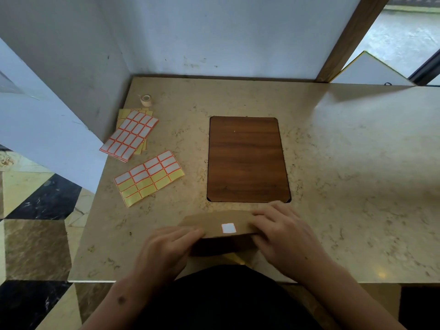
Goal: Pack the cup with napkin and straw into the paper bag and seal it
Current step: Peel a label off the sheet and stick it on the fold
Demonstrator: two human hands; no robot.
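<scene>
Paper bag (214, 225) at near table edge, top folded w/ white sticker (228, 228); left hand (166, 248) & right hand (283, 234) pressing flap flat-fingered, not gripping—release early & fold may spring, peeling sticker.

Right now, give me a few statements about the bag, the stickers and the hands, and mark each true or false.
1. A white sticker sits on the folded top of the bag. True.
2. Both hands rest on the bag, the left hand at its left end and the right hand at its right end. True.
3. The bag stands on the wooden board. False: it stands on the counter, nearer the person than the board.
4. The sticker sheets lie right of the board. False: they lie to its left.
5. A tape roll stands beyond the sheets. True.
</scene>
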